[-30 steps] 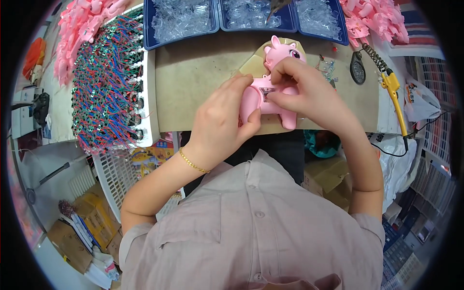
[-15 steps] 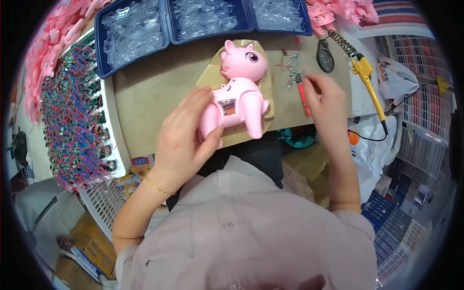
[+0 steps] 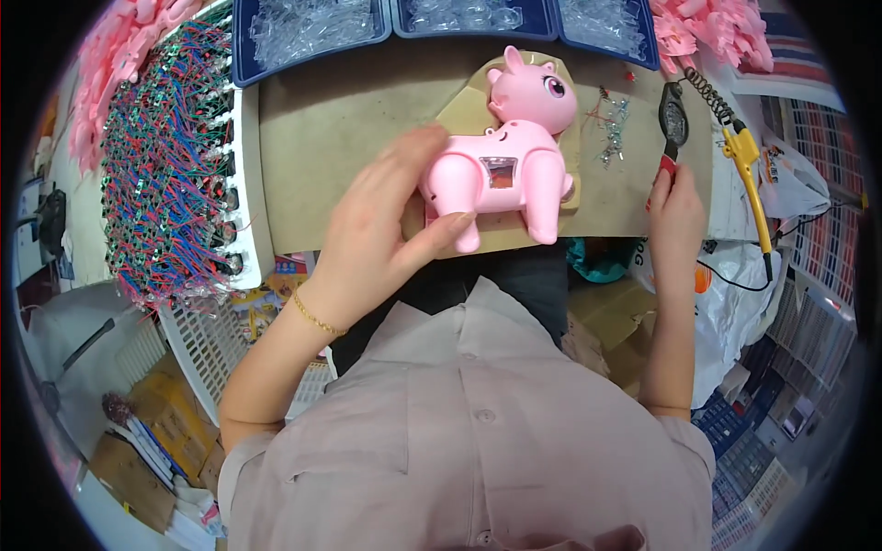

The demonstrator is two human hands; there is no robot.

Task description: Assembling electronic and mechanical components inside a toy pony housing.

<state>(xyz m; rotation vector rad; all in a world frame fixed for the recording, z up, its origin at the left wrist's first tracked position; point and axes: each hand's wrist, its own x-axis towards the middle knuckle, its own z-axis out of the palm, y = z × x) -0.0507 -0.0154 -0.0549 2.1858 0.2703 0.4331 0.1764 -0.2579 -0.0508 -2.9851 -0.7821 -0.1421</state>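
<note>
A pink plastic toy pony (image 3: 501, 174) lies on its side in a cream-coloured cradle (image 3: 459, 110) on the bench. My left hand (image 3: 381, 207) grips the toy's rear end, fingers over its back and thumb across a hind leg. In the toy's belly is a rectangular opening (image 3: 501, 172) with something reddish-brown inside. To the right, my right hand (image 3: 678, 207) is closed around a red-handled tool (image 3: 665, 169). The tool's dark tip points up at the black oval base (image 3: 673, 119) of a soldering iron stand; whether they touch I cannot tell.
Small metal screws (image 3: 611, 133) lie in a loose pile right of the cradle. A yellow soldering iron (image 3: 749, 174) hangs in its coil holder. Blue trays (image 3: 386, 35) of clear plastic parts line the back. A white tray (image 3: 248, 174) full of wired components stands left, pink parts (image 3: 712, 37) behind.
My right hand has picked up the red-handled tool and moved it right, to the oval base. The view has shifted; my left hand stays on the toy pony.
</note>
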